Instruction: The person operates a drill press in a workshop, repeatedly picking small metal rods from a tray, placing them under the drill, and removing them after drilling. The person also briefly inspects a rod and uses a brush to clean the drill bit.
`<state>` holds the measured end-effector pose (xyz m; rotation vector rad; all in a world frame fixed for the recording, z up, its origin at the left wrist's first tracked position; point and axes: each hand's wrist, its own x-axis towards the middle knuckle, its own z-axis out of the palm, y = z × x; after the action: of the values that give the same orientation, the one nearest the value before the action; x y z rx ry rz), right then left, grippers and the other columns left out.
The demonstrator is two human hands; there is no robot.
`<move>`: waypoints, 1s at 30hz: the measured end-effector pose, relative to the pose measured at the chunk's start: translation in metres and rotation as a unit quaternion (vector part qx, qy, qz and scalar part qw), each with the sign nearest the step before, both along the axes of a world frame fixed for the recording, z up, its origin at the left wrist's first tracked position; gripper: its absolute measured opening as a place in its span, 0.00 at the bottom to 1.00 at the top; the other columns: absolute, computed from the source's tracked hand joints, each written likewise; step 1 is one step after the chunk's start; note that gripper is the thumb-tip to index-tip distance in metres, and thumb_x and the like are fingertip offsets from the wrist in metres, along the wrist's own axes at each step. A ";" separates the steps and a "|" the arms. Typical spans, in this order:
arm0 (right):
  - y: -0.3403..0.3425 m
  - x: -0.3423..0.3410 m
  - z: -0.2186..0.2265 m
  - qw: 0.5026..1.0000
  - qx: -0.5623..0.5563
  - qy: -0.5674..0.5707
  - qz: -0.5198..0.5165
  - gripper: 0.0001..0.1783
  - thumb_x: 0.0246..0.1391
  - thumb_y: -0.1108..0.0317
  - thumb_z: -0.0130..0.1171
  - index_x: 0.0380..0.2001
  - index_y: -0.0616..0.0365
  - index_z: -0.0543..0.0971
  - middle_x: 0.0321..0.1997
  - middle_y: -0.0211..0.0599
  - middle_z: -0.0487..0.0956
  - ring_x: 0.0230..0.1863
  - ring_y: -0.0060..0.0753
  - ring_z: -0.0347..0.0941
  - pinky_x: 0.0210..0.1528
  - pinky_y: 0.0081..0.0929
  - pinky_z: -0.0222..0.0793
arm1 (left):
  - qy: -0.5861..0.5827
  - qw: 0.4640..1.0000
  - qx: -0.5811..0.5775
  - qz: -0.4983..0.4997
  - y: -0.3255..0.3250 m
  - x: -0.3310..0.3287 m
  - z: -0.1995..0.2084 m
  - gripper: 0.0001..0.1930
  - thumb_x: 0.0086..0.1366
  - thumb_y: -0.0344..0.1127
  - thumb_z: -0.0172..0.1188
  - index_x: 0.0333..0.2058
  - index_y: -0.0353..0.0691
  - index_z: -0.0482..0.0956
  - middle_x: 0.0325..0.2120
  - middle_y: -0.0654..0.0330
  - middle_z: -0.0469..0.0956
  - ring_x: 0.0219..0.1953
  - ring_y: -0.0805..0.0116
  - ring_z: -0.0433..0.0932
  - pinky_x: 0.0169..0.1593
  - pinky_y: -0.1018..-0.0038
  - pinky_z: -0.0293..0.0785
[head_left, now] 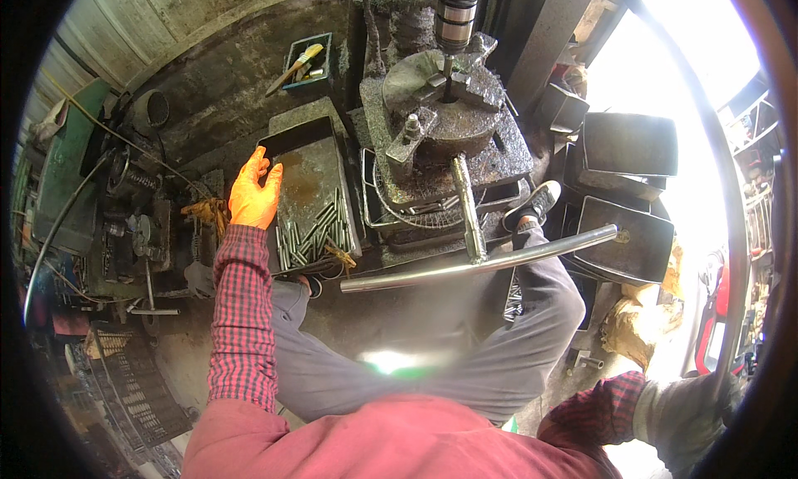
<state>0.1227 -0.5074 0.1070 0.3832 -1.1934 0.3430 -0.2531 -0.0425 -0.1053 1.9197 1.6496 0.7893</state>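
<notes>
My left hand (253,195), in an orange glove, is over the left edge of a shallow metal tray (337,159). Its thumb stands apart from the fingers, and nothing shows between them. Several short metal pins (320,236) lie heaped at the tray's near end. At the lower right, my right hand (686,421) wears a greyish glove beside a dark curved bar (716,138); its fingers are lost in the dark rim. In front of me a drill bit (449,78) points down into a round jawed chuck (440,105) on the drill press table.
From the chuck a rod (467,209) runs toward me to a long shiny crossbar (482,263) above my knees. A blue box (307,63) holds a brush (297,67). Metal bins (628,146) stand at the right, and a dark machine part (145,234) stands left.
</notes>
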 end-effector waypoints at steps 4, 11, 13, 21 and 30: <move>-0.003 0.008 -0.009 0.913 -0.001 0.047 -0.405 0.09 0.71 0.61 0.56 0.37 0.53 0.78 0.26 0.25 0.71 0.33 0.30 0.73 0.53 0.40 0.70 | -0.004 1.000 -0.002 -0.001 0.000 0.000 0.001 0.31 0.73 0.41 0.66 0.72 0.43 0.69 0.63 0.49 0.77 0.64 0.58 0.78 0.66 0.61 0.74; 0.008 0.001 -0.008 0.966 0.051 0.096 -0.235 0.09 0.67 0.65 0.58 0.31 0.52 0.73 0.25 0.29 0.70 0.26 0.36 0.69 0.46 0.44 0.72 | -0.010 1.000 -0.005 -0.003 -0.003 0.001 0.004 0.32 0.73 0.42 0.66 0.72 0.43 0.68 0.63 0.48 0.77 0.65 0.57 0.77 0.67 0.61 0.72; 0.005 -0.001 -0.009 0.991 0.053 0.070 -0.102 0.15 0.65 0.70 0.58 0.24 0.52 0.69 0.21 0.30 0.68 0.21 0.36 0.66 0.42 0.43 0.72 | 0.007 1.000 -0.007 0.001 -0.003 0.000 0.003 0.32 0.73 0.42 0.66 0.72 0.43 0.68 0.64 0.49 0.77 0.65 0.57 0.77 0.67 0.61 0.72; -0.052 0.028 -0.042 0.971 -0.132 -0.026 -0.199 0.43 0.62 0.40 0.62 0.62 0.68 0.68 0.64 0.42 0.70 0.65 0.45 0.65 0.73 0.48 0.53 | -0.006 1.000 0.001 -0.009 -0.001 -0.006 -0.001 0.32 0.73 0.43 0.66 0.72 0.44 0.68 0.63 0.49 0.78 0.65 0.56 0.77 0.67 0.60 0.73; 0.013 -0.009 0.030 0.595 -0.107 0.028 0.796 0.22 0.65 0.73 0.56 0.18 0.48 0.61 0.15 0.22 0.59 0.16 0.27 0.60 0.35 0.30 0.68 | -0.016 0.999 0.026 -0.015 0.007 -0.008 0.000 0.34 0.72 0.47 0.66 0.71 0.40 0.70 0.62 0.47 0.79 0.63 0.55 0.79 0.66 0.62 0.73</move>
<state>0.1133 -0.4941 0.1371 1.1946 -0.3806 1.9984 -0.2612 -0.0358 -0.1056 1.9539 1.5924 0.8545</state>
